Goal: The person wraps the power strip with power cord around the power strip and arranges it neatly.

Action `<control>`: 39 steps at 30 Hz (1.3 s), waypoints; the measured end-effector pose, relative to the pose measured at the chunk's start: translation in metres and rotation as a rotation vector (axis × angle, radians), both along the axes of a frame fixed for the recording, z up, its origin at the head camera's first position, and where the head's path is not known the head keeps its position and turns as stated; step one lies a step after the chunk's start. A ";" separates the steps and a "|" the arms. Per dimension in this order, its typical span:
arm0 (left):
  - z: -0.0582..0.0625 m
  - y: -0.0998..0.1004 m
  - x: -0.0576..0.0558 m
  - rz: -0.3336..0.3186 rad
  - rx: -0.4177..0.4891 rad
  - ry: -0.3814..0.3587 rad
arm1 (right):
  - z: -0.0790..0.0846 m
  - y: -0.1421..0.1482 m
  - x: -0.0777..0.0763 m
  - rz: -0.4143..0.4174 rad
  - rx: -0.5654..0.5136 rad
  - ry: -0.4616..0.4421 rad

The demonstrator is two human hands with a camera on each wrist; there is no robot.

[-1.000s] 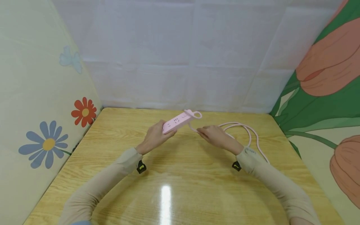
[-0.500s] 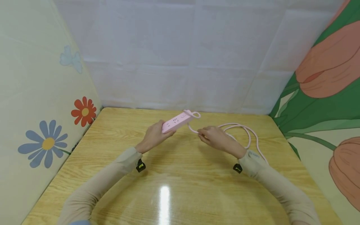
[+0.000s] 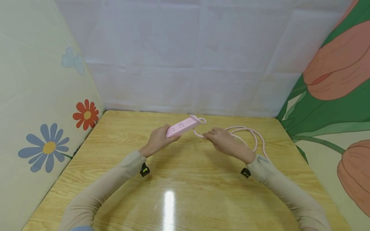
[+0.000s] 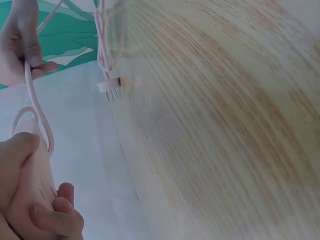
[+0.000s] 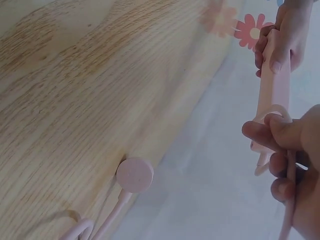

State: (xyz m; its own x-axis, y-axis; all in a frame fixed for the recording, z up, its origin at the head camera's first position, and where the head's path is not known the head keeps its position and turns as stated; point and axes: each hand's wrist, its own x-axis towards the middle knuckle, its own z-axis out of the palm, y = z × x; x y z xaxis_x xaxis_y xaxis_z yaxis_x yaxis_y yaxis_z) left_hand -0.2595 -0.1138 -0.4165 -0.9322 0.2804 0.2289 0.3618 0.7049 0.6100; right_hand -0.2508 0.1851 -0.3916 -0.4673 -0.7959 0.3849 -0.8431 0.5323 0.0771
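Note:
My left hand grips one end of a pink power strip, held tilted above the table with its sockets facing up. Its pink cord forms a small loop at the far end of the strip. That cord is pinched between the thumb and fingers of my right hand, a short way from the strip. Beyond the right hand the cord lies in loose curves on the table. In the left wrist view the plug shows its prongs; the right wrist view shows the round back of the plug.
The wooden table has a bright light reflection near its front. A white cloth hangs behind it. Flower-printed panels stand at the left and the right.
The far end of the power strip has dipped slightly. My right hand has shifted a little to the right, still pinching the cord. My left hand has barely moved.

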 end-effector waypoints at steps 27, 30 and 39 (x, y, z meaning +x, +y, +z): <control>0.000 0.001 0.005 -0.066 -0.100 0.039 | 0.008 -0.001 -0.007 0.121 -0.178 0.215; -0.001 0.001 0.006 -0.078 -0.099 0.047 | 0.010 -0.001 -0.008 0.131 -0.204 0.221; -0.001 0.001 0.008 -0.101 -0.119 0.106 | 0.010 0.001 -0.013 0.002 -0.274 0.363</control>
